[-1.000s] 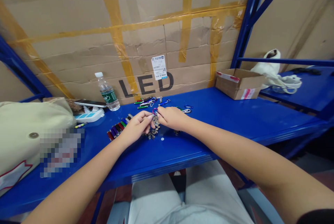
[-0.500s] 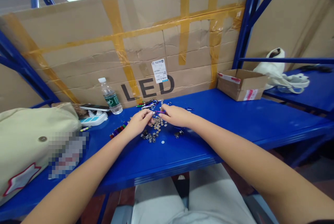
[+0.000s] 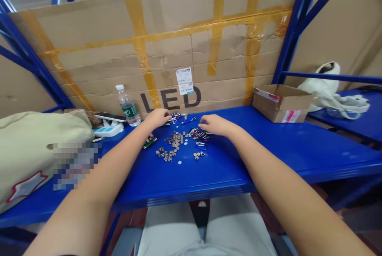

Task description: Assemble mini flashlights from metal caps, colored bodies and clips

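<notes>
My left hand (image 3: 158,117) reaches to the back of the table, fingers bent together at a pile of small metal clips and tube-shaped pieces (image 3: 176,117). Its fingertips are partly hidden, so what they grip is unclear. My right hand (image 3: 215,124) hovers at a heap of coloured carabiners (image 3: 201,133), thumb and forefinger apart with nothing visible between them. Between the hands lie a blue tube-shaped piece with a clip (image 3: 188,121) and many small round discs (image 3: 176,139). Shiny metal parts (image 3: 166,154) sit nearer the front edge. Dark and green tubes (image 3: 149,141) lie beside my left forearm.
A water bottle (image 3: 129,108) stands at the back left, near a power strip (image 3: 109,129) and a phone (image 3: 110,117). At the left is a cream bag (image 3: 32,140). An open cardboard box (image 3: 282,104) stands back right. A taped cardboard sheet (image 3: 167,61) walls the back.
My hands have parted from a thin purple-coloured piece held between them. The left went up and left to the pile, the right slightly to the right. The carabiner heap is now uncovered.
</notes>
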`<action>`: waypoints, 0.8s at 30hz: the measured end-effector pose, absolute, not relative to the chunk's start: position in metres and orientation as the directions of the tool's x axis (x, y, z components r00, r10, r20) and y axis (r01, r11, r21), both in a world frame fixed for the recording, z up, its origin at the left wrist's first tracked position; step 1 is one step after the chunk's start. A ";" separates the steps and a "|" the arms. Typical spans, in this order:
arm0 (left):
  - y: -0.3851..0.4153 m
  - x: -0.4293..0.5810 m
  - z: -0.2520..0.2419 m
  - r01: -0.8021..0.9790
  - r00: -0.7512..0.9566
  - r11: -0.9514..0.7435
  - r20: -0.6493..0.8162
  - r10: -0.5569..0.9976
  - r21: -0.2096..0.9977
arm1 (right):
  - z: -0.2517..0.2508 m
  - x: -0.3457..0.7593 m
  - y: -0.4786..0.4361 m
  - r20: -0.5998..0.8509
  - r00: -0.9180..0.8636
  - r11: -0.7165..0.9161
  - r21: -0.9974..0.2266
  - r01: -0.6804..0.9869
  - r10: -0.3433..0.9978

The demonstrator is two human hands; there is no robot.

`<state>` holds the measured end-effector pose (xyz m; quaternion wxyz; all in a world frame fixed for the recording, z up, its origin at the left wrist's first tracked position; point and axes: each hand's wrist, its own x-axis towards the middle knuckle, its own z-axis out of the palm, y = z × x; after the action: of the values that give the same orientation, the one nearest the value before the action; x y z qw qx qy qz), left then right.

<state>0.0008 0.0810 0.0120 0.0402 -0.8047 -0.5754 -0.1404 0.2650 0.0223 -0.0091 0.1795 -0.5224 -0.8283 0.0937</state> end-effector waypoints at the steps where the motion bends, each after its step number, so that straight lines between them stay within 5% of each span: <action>1: 0.070 -0.008 0.014 0.941 0.302 -0.328 0.236 0.924 0.079 | -0.008 0.264 0.021 0.200 -0.406 0.451 -0.335 0.827 0.892; 5: 0.022 -0.036 0.012 0.964 0.257 -0.257 -0.018 0.966 -0.070 | -0.007 0.255 0.014 0.183 -0.469 0.504 -0.316 0.804 0.864; 10: -0.003 -0.043 -0.006 0.973 0.226 -0.223 0.055 0.973 -0.056 | -0.009 0.238 0.001 0.184 -0.539 0.568 -0.322 0.757 0.822; 18: -0.007 -0.032 -0.008 0.831 0.367 -0.463 0.322 0.873 0.309 | -0.025 0.216 0.001 0.289 -0.644 0.696 -0.135 0.705 0.708; 24: -0.008 -0.030 -0.014 0.814 0.378 -0.436 0.220 0.899 0.383 | -0.035 0.204 0.002 0.273 -0.661 0.698 -0.060 0.713 0.699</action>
<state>-0.0297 -0.0083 -0.0144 -0.1058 -0.8233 -0.5204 -0.2007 0.2037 0.0021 -0.0350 0.1388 -0.3875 -0.9110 -0.0261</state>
